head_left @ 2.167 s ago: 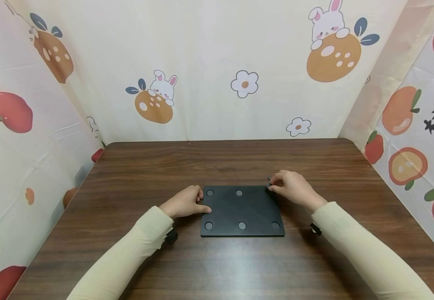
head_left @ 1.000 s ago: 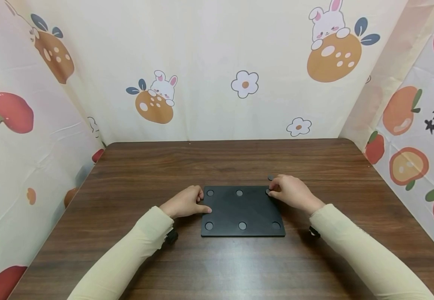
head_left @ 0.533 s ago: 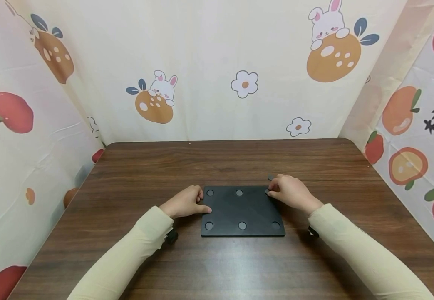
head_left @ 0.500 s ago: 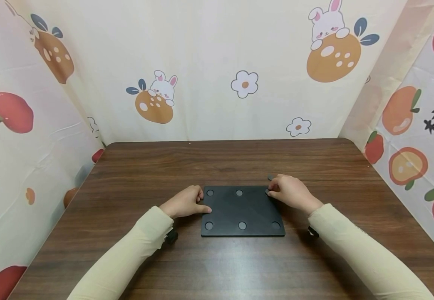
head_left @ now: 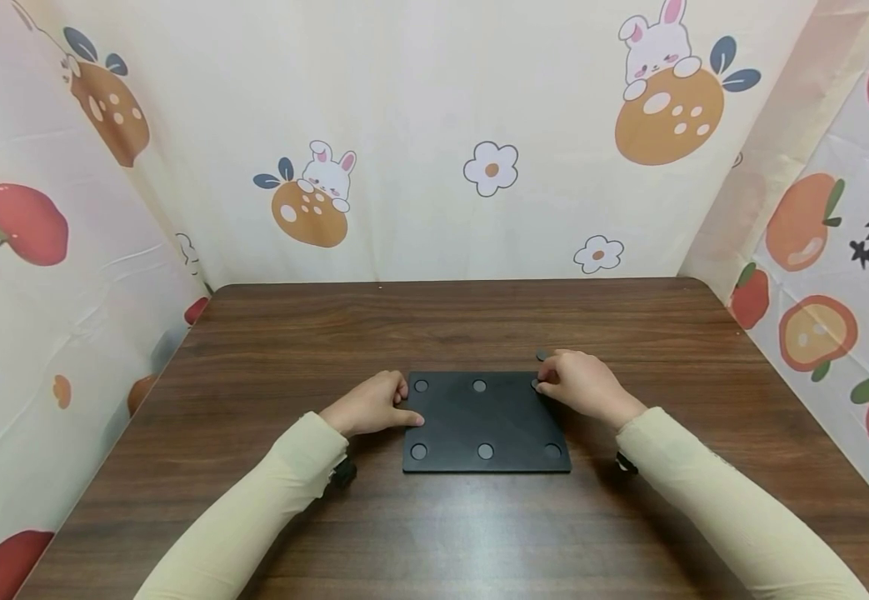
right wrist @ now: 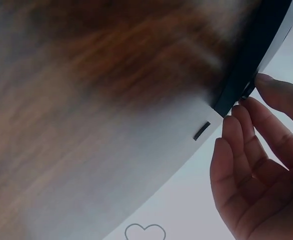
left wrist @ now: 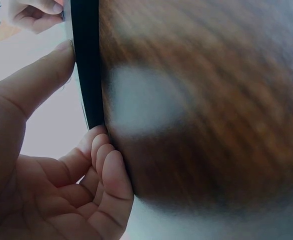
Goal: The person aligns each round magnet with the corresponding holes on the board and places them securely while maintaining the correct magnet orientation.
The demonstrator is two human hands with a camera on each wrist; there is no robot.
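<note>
A flat black rectangular board [head_left: 485,421] with round shallow recesses lies on the table. At its left edge my left hand [head_left: 370,404] holds it, thumb on the top face and the other fingers curled against the side. My right hand [head_left: 587,387] is over the far right corner, pinching a small dark disc [head_left: 535,383] between thumb and fingers; the recess there is hidden. A second dark disc [head_left: 541,356] lies on the wood just behind that corner, and shows as a thin dark strip [right wrist: 202,131] in the right wrist view.
The brown wooden table [head_left: 292,333] carries the board near its middle. Patterned curtains [head_left: 419,100] with rabbits, flowers and fruit hang behind the table and along both sides. A black wrist device [head_left: 343,472] sits under the left cuff.
Since the oldest frame my right hand has come slightly nearer, bringing the pinched disc onto the board's far right corner; the loose disc shows more. Over the last second both hands stay nearly still.
</note>
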